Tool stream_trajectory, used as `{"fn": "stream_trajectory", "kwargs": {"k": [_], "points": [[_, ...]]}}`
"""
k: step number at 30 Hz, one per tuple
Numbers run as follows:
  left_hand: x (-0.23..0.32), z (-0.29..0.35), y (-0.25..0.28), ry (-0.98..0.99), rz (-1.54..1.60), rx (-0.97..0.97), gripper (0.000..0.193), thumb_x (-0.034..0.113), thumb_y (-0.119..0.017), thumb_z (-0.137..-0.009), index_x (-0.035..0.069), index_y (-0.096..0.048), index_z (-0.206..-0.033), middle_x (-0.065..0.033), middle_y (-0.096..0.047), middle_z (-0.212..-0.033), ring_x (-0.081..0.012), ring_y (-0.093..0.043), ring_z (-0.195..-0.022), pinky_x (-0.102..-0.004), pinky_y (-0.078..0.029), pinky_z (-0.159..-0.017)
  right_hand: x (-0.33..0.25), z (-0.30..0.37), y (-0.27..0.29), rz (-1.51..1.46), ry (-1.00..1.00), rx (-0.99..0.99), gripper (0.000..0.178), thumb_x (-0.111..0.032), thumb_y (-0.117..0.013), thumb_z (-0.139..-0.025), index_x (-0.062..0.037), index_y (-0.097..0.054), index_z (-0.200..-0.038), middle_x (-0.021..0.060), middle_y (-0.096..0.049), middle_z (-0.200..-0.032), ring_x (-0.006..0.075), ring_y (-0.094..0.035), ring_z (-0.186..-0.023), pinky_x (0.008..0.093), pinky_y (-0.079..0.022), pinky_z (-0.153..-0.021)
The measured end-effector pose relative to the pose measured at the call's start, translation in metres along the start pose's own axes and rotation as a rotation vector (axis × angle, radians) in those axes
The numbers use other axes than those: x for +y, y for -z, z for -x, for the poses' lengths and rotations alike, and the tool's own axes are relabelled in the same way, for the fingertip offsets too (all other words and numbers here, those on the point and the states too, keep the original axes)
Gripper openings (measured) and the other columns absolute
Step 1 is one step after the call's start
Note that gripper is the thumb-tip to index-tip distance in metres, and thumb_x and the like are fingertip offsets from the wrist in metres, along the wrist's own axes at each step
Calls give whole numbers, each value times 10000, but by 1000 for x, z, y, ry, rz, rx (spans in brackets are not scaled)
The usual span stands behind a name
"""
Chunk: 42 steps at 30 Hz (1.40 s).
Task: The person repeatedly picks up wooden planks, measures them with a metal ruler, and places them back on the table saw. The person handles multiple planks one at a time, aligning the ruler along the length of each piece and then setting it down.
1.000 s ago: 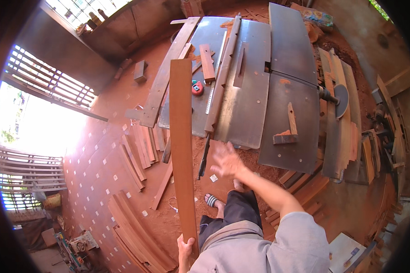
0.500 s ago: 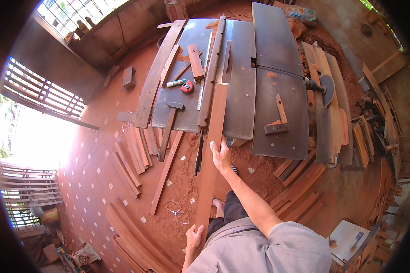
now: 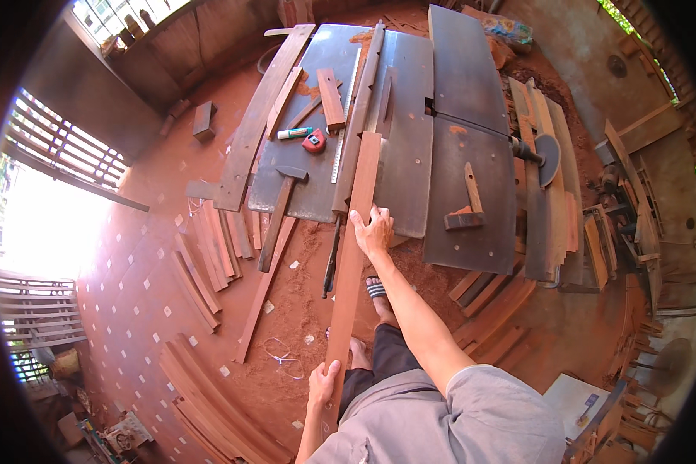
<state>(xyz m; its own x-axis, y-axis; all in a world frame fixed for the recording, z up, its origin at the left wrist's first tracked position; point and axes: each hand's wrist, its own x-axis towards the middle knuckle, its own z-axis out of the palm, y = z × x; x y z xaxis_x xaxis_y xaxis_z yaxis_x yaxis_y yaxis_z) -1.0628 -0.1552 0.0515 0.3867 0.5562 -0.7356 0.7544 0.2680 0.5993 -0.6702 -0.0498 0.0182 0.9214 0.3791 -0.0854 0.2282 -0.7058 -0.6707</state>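
Observation:
A long, narrow reddish-brown board (image 3: pixel 350 286) slopes from near my body up onto the front of a dark metal machine table (image 3: pixel 407 166). Its far end lies along the right side of a long fence (image 3: pixel 361 108). My right hand (image 3: pixel 374 230) grips the board's right edge close to the table's front edge, thumb on top and the other fingers partly hidden. Closer to my body, my left hand (image 3: pixel 323 381) is closed around the board's near part, with the thumb over its top face. The board's very near end is hidden by my hand and shirt.
Left of the fence lie a claw-type hammer (image 3: pixel 284 207), a red tape measure (image 3: pixel 314 141), a marker (image 3: pixel 294 134), a ruler (image 3: pixel 346 127) and a wood block (image 3: pixel 330 99). A wooden-handled tool (image 3: pixel 468 209) rests on the right. Cut strips (image 3: pixel 216 402) cover parts of the dusty floor.
Both my hands have moved forward, the right one reaching the table's front edge. The board has slid slightly farther along the fence. The whole view has shifted a little.

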Motion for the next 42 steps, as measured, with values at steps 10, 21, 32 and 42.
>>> {"fn": "stream_trajectory", "kwargs": {"k": [10,21,32,42], "points": [[7,-21,8,-63,80,-7,572,529,-510,-1032,-14,-568,-861,-149,-589,-793,-244,-540,-770,-407,-449,-741,-10,-24,-1,19,-94,-68,754,-576,-654,-926,-16,-572,-1424,114,-536,-1343,347,-499,-1257,534,-429,-1043],[48,-47,3,-71,143,-43,558,511,-514,-1058,15,-506,-803,-51,-476,-748,-158,-447,-748,-367,-412,-691,-24,-68,6,-19,-169,-123,728,-553,-666,-928,-51,-564,-1445,97,-525,-1377,330,-470,-1326,552,-410,-1072],[73,-66,0,-105,83,-38,595,539,-503,-1054,-10,-554,-832,-72,-533,-768,-179,-487,-759,-391,-426,-705,-26,-99,8,-6,-165,-129,785,-593,-643,-937,-11,-547,-1455,108,-518,-1402,332,-470,-1333,521,-407,-1096],[68,-93,-7,-98,54,-18,627,543,-493,-1056,-44,-567,-849,-181,-579,-788,-275,-533,-776,-442,-440,-753,-31,-123,8,-4,-180,-137,791,-604,-640,-935,-19,-547,-1458,104,-506,-1423,315,-463,-1354,518,-406,-1105]]}}
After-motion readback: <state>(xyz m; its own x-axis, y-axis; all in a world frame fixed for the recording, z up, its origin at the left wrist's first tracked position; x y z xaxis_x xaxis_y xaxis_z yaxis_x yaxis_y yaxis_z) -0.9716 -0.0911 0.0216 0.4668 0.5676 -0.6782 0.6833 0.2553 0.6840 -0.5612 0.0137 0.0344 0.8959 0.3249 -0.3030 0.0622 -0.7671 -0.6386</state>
